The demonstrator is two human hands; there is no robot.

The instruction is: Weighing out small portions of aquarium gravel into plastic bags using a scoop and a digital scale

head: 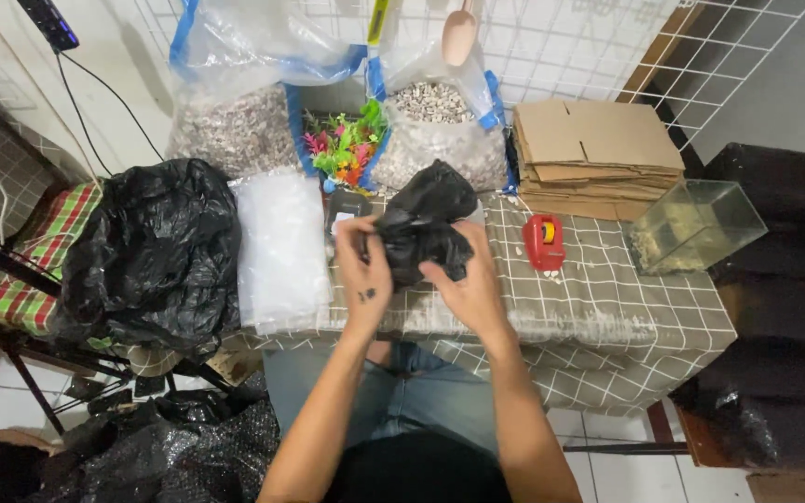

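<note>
The bench, draped in 1 grey checked cloth, carries nearly everything. At its left end slumps 1 large black bag, and just right of it lies 1 stack of clear plastic bags. Along the far edge stand 2 big clear sacks of pebbles, one far left and one toward the middle, with 1 bunch of bright plastic plants between them. Far right of those sits 1 stack of flattened cardboard boxes, and beside it, at the right edge, 1 empty glass tank. In the near middle, 1 small black plastic bag is held above the bench by 2 hands: the left hand has its grip clenched on the bag's left side, the right hand grasps its lower right. 1 red tape dispenser lies just right of the hands. 1 pale scoop hangs on the far wire grid.
</note>
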